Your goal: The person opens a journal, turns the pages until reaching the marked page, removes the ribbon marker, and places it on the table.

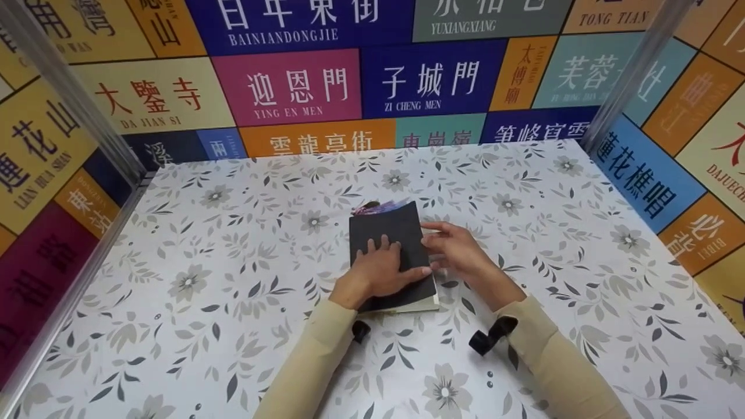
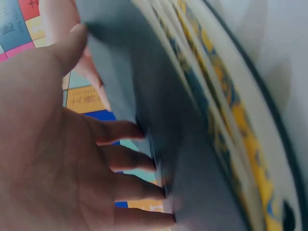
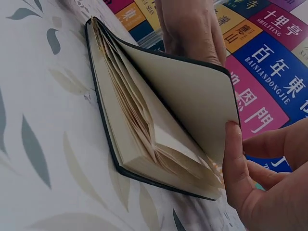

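Beige sleeves [image 1: 311,366] sit closest to the camera. Notebook [image 1: 408,240] lies around mid-table, black cover [image 3: 192,98] raised off the pages [image 3: 137,127]. My left hand [image 1: 377,272] is spread over that cover; my right hand [image 1: 463,249] pinches its edge. Floral tabletop [image 1: 244,331] underneath, lettered wall [image 1: 291,87] behind.

Notebook [image 1: 384,224] on table [image 1: 233,314], near mid-width. Left hand [image 1: 378,270] on top of its upper cover [image 1: 410,230], right hand [image 1: 460,247] at its right edge. Pages [image 3: 130,108] between the 2 covers. Printed panels [image 1: 291,84] behind, left and right of table; 2 posts [image 1: 637,75] at rear corners.
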A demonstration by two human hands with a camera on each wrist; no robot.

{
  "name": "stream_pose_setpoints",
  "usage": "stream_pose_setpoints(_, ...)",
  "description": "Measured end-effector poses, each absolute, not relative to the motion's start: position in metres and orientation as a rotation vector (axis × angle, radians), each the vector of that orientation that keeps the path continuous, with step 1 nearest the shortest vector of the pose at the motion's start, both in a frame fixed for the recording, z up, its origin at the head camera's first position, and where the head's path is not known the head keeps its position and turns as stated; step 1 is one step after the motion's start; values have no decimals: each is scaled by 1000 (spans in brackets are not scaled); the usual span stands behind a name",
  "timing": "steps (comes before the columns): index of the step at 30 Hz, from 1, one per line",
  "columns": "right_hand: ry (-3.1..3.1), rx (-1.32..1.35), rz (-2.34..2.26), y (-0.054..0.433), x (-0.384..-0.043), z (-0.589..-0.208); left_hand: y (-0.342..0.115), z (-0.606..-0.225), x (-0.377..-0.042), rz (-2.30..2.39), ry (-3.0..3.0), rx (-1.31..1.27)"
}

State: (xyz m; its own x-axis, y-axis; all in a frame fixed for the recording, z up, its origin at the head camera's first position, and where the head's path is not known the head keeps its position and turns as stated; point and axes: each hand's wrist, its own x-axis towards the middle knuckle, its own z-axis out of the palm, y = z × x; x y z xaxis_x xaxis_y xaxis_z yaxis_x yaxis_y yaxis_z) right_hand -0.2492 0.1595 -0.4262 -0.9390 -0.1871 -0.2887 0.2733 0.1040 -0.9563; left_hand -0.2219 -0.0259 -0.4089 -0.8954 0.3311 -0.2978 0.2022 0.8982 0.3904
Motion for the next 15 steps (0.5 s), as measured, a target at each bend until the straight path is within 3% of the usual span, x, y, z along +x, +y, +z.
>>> stream_pose_setpoints(15,1968,-4,-2022,153,-248,-422,-24,-405,-219,672,2686,343)
